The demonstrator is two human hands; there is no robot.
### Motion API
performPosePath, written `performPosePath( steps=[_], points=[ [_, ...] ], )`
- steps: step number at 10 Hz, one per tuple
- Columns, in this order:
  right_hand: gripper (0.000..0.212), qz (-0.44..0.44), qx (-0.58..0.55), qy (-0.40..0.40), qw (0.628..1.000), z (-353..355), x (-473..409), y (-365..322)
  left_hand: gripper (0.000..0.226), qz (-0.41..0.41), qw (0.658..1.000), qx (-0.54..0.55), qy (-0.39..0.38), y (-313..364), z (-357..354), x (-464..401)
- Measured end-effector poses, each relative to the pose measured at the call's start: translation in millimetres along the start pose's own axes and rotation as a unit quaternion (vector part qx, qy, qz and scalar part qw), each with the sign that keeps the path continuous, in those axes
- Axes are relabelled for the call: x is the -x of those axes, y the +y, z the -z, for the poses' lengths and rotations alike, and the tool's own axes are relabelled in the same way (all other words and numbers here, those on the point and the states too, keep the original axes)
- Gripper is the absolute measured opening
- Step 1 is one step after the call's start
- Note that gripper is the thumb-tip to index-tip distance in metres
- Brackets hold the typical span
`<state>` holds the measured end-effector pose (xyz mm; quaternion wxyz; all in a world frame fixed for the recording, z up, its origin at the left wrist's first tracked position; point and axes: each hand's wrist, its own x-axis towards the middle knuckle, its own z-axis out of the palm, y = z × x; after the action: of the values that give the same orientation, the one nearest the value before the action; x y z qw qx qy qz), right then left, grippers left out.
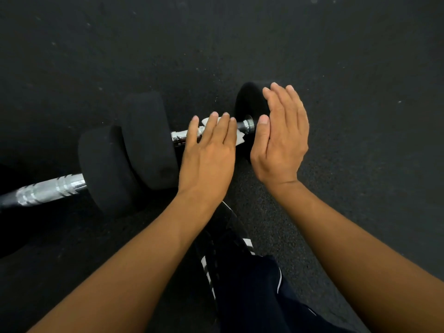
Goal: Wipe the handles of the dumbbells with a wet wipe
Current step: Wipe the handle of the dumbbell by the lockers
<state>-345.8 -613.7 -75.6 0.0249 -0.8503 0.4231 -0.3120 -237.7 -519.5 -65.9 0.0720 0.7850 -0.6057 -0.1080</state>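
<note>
Two dumbbells with black round heads lie on the dark rubber floor. The nearer-centre dumbbell has a chrome handle [179, 138] running between a left head [146, 140] and a right head [247, 102]. My left hand [209, 152] lies palm-down across this handle, pressing a white wet wipe [240, 140] around it; only the wipe's edges show past my fingers. My right hand [281, 138] is flat, fingers straight, against the near side of the right head and holds nothing. The second dumbbell's handle [45, 191] and head [105, 169] lie at the left.
My shoe [225, 248], black with white stripes, and a dark trouser leg [254, 296] sit just below the hands. The speckled black floor [240, 44] stretches beyond and to the right of the dumbbells.
</note>
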Motion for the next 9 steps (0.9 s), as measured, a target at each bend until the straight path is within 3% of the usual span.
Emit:
performPosePath(
  steps=[2,3,5,6,7,9],
  points=[
    [0.045,-0.007,-0.002,0.017,1.0,-2.3,0.0,0.6,0.064,0.118,0.992,0.031,0.022,17.0,-12.3,-12.8],
    [0.045,-0.012,-0.013,0.016,1.0,-2.6,0.6,1.7,0.062,0.127,0.991,0.036,0.035,21.2,-11.3,-3.5],
    [0.044,-0.021,-0.012,0.013,1.0,-2.5,1.1,1.0,0.063,0.003,1.0,-0.018,0.018,12.8,-16.6,21.4],
    [0.044,-0.026,-0.014,0.01,1.0,-2.2,-0.7,0.3,0.063,-0.007,0.999,-0.044,0.026,8.3,-12.9,4.0],
    [0.044,-0.025,-0.018,0.007,1.0,-2.2,-2.7,0.5,0.063,0.039,0.999,-0.009,0.0,11.6,-3.4,-11.8],
    [0.044,-0.024,-0.023,0.009,0.999,-0.9,0.1,0.7,0.062,0.088,0.996,0.002,0.024,17.3,-5.4,4.9]
  ],
)
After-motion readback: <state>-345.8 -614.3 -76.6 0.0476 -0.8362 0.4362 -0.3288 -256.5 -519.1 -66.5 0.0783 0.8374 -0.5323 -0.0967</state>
